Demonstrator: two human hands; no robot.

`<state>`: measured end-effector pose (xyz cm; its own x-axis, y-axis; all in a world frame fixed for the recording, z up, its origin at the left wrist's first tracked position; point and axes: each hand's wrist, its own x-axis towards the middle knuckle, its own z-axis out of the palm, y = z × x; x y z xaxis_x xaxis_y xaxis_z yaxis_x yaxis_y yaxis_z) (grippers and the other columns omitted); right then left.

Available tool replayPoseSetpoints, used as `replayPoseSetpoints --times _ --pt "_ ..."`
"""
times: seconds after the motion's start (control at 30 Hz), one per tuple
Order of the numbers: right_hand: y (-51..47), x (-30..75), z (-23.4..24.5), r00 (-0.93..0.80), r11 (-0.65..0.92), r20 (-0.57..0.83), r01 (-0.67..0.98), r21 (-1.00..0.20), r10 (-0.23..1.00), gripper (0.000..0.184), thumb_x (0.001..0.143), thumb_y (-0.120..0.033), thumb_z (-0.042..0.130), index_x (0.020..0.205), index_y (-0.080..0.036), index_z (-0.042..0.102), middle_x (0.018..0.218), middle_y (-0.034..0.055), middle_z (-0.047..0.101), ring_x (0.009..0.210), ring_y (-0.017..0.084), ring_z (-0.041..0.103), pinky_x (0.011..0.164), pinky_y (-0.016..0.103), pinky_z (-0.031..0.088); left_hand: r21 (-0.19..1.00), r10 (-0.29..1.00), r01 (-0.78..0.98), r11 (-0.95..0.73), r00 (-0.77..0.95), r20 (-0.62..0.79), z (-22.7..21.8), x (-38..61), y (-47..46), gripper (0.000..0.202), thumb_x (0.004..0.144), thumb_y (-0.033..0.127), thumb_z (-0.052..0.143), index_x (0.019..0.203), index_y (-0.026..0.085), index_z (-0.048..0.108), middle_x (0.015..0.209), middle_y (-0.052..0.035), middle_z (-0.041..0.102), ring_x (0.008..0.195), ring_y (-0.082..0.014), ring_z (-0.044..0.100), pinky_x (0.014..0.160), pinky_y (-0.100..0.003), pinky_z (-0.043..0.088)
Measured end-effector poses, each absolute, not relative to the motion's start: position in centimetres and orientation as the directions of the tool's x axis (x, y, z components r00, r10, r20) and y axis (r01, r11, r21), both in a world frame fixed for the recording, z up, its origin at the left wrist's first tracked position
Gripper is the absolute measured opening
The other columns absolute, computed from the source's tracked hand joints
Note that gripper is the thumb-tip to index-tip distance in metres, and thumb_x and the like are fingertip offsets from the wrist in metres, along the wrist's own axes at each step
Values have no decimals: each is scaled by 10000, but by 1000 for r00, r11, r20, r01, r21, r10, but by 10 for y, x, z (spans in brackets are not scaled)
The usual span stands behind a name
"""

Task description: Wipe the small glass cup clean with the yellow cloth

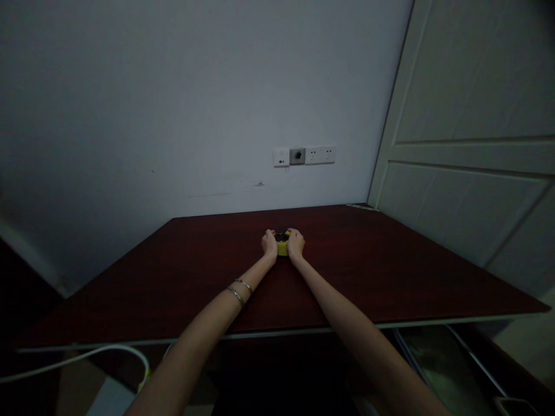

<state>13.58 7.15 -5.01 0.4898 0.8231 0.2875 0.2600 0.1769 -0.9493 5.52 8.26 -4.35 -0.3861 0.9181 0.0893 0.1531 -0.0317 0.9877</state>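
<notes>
Touching left hand [269, 244] and right hand [296, 244], yellow object [282, 249], held between

Tabletop [381, 271] open L/R, yellow obj [282, 249] mid, wall [195, 115] at bk, panelling [468, 211] R

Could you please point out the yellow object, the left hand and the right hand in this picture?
Yellow object [282, 249], head view: its near side.
Left hand [269, 244], head view: middle of the hand.
Right hand [296, 244], head view: middle of the hand.

Arms [212, 320] stretched forward, left hand [269, 244] facing right hand [296, 244], both sets of fingers [295, 233] curled.
</notes>
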Motion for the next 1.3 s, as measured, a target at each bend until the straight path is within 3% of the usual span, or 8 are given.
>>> replayPoseSetpoints --times 0.47,0.63,0.73,0.83,0.93,1.17,1.3 --pt "87 143 -61 420 166 245 215 -962 874 366 730 -295 330 888 -153 629 983 127 656 938 224 596 837 347 430 990 920 125 -68 -377 110 -54 49 85 398 799 283 307 945 115 638 1039 -127 644 933 -208 601 806 -276 431" --pt "88 153 -47 339 202 268 218 -955 902 360 724 -306 351 902 -149 621 894 97 672 828 203 623 738 320 475 995 914 52 -89 -394 103 -54 45 81 373 787 275 332 941 111 629 1027 -128 644 912 -203 604 798 -280 435" --pt "76 162 -32 228 278 335 250 -928 914 270 675 -279 462 841 -177 648 881 54 670 861 198 613 779 314 464 994 907 -5 -107 -411 95 -51 40 78 359 779 271 345 933 112 627 999 -122 652 897 -200 606 797 -287 439" --pt "59 170 -19 -69 488 506 401 -775 860 206 630 -203 543 793 -195 670 1086 60 600 1096 208 506 950 335 362 989 894 -66 -136 -438 94 -45 30 76 337 772 251 343 892 118 629 985 -114 653 896 -192 607 806 -289 442" --pt "43 175 -12 -250 558 512 535 -634 822 267 606 -170 603 865 -182 670 1232 98 489 1172 232 436 993 368 315 978 878 -125 -167 -469 90 -39 18 77 329 773 230 328 854 110 623 1009 -130 641 926 -183 602 838 -289 433" --pt "21 180 -2 -390 557 423 721 -412 818 268 624 -113 635 888 -152 660 1238 138 461 1236 277 345 1013 410 287 942 856 -257 -215 -515 55 -14 -12 74 351 794 258 297 853 123 615 1021 -128 636 947 -174 608 877 -327 416" --pt "11 180 6 -437 566 424 787 -245 793 192 685 -102 598 861 -155 654 1173 139 500 1159 266 415 941 396 366 911 863 -330 -248 -502 53 1 -21 68 310 746 262 367 847 132 630 1007 -105 638 946 -174 604 867 -325 416"
